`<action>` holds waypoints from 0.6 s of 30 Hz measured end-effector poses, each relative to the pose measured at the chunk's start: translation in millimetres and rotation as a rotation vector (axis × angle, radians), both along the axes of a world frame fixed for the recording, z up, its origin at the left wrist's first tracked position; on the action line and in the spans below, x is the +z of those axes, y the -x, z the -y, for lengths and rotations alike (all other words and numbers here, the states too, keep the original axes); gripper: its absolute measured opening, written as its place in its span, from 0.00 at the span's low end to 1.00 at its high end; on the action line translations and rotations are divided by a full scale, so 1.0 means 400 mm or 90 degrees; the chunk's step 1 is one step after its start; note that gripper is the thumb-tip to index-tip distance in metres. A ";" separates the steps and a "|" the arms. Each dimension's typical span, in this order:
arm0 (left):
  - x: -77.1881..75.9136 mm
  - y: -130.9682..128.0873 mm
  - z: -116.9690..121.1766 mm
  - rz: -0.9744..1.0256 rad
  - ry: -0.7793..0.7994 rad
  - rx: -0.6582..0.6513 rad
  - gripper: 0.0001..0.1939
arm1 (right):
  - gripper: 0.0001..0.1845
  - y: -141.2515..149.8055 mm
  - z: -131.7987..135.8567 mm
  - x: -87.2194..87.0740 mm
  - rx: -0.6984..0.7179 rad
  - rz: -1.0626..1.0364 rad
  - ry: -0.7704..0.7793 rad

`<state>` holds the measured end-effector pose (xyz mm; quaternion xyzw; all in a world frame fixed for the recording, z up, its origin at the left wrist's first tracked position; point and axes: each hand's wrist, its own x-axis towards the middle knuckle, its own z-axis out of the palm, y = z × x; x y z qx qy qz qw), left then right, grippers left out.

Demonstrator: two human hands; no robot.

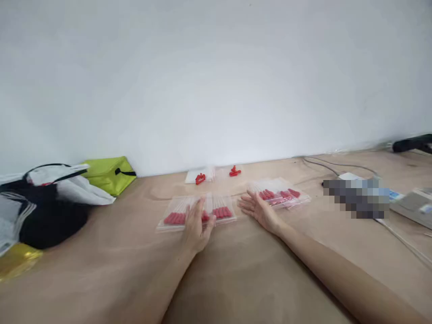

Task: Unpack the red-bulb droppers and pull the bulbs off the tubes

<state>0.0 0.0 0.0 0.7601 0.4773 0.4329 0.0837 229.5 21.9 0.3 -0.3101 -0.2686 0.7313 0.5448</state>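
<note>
Two clear plastic bags lie side by side in front of me. Each holds a row of thin white sticks with thick red ends, several in the left bag (174,218) and several in the right one (222,211). My left hand (198,227) rests across these bags, fingers extended and holding nothing; it hides part of the red ends. To the right, my right hand (258,211) is open, palm turned inward, its fingers beside another pile of clear bags (286,194) with the same red-ended sticks. Whether it touches that pile I cannot tell.
Small red pieces, a left cluster (200,178) and a right cluster (234,171), lie on clear bags by the wall. A yellow-green bag (111,176) and a black-and-white cloth heap (50,211) are left. Cables (324,163) and a blurred dark item (357,198) lie right.
</note>
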 end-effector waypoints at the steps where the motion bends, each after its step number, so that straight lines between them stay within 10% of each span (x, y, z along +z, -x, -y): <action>1: 0.001 0.002 -0.004 0.081 0.011 0.008 0.28 | 0.27 -0.003 0.000 0.002 0.009 -0.014 0.015; 7: 0.004 0.018 -0.035 0.609 0.135 0.000 0.36 | 0.28 -0.011 -0.006 0.005 0.001 -0.057 0.094; 11: 0.003 0.031 -0.051 0.740 0.157 0.014 0.36 | 0.23 -0.009 -0.010 0.002 -0.020 -0.053 0.099; 15: -0.005 0.037 -0.050 0.645 0.172 0.051 0.35 | 0.17 -0.001 -0.012 -0.008 -0.035 0.010 0.049; 18: -0.003 0.026 -0.031 0.262 0.167 0.017 0.30 | 0.15 0.011 -0.004 -0.022 -0.036 0.186 -0.058</action>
